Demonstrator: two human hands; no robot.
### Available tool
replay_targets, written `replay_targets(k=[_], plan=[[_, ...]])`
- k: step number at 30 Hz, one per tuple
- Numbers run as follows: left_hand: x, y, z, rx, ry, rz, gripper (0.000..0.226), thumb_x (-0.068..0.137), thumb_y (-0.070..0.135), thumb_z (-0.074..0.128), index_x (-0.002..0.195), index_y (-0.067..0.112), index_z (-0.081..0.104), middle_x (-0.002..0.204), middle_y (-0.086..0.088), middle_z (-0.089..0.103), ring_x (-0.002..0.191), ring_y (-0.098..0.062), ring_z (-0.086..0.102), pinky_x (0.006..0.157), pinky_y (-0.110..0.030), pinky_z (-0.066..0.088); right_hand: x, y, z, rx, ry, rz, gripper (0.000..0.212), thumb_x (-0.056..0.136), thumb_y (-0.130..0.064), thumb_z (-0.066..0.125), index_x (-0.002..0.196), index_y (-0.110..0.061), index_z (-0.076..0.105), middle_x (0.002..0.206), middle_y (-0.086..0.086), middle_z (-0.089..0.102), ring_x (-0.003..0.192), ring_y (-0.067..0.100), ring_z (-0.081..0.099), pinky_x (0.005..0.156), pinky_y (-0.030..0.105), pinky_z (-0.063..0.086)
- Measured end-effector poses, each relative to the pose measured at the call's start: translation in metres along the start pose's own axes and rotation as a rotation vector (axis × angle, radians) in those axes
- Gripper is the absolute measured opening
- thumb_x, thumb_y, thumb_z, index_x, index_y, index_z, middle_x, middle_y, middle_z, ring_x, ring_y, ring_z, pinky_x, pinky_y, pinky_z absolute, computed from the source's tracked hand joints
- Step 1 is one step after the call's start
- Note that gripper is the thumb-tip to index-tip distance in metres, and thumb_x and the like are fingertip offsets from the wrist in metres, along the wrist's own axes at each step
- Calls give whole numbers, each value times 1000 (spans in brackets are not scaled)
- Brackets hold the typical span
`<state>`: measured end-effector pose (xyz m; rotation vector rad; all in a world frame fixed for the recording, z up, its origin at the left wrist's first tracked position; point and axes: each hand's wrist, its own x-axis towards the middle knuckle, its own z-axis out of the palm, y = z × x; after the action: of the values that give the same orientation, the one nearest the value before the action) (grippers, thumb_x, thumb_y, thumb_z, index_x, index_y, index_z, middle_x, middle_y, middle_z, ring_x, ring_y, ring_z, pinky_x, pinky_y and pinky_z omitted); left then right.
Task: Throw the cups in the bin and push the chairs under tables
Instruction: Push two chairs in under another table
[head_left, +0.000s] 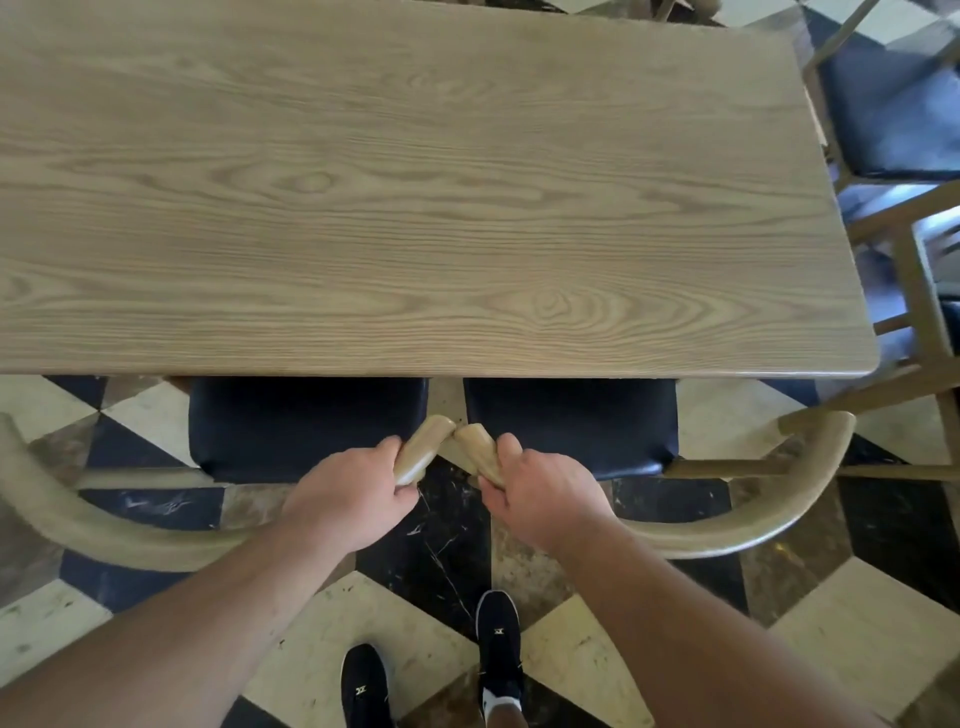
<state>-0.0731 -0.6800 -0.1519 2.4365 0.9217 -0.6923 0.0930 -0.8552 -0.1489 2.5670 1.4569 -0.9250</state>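
Observation:
Two wooden chairs with dark blue seats stand side by side at the near edge of a long wooden table (415, 182). The left chair (306, 431) and the right chair (571, 426) have their seats partly under the tabletop. Their curved backrest ends meet in the middle. My left hand (353, 493) is shut on the left chair's armrest end, and my right hand (540, 493) is shut on the right chair's armrest end. No cups or bin are in sight.
More wooden chairs with blue seats (893, 104) stand past the table's right end, one frame (919, 291) close to the corner. The floor (857, 623) is a checkered tile pattern. My two black shoes (498, 644) stand just behind the chairs.

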Motion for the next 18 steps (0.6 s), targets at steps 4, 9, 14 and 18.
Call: replay_targets(k=[4, 9, 14, 18], plan=[[0, -1, 1, -3, 14, 18, 23, 100, 49, 58, 107, 30, 48, 78, 8, 62, 64, -12, 62, 53, -31, 47, -1, -1, 0, 1, 14, 7, 30, 109, -53, 40, 102, -24, 32, 71, -5, 55, 54, 18, 52, 46, 36, 36], [2, -3, 2, -22, 11, 30, 25, 100, 50, 58, 111, 30, 48, 79, 9, 62, 64, -12, 63, 54, -32, 50, -1, -3, 1, -46, 36, 19, 31, 108, -55, 38, 103, -25, 32, 71, -7, 54, 54, 17, 51, 47, 36, 36], [3, -3, 2, -16, 6, 41, 27, 101, 51, 57, 115, 30, 47, 83, 9, 62, 66, -11, 63, 52, -30, 46, 0, -4, 4, -81, 61, 25, 33, 108, -57, 36, 102, -25, 32, 70, -6, 55, 54, 18, 53, 48, 36, 39], [0, -1, 2, -8, -3, 18, 37, 102, 49, 58, 130, 28, 45, 86, 9, 59, 67, -11, 59, 52, -28, 41, -2, -5, 2, -88, 54, 24, 33, 108, -57, 37, 103, -25, 34, 70, -5, 56, 54, 17, 54, 47, 35, 38]])
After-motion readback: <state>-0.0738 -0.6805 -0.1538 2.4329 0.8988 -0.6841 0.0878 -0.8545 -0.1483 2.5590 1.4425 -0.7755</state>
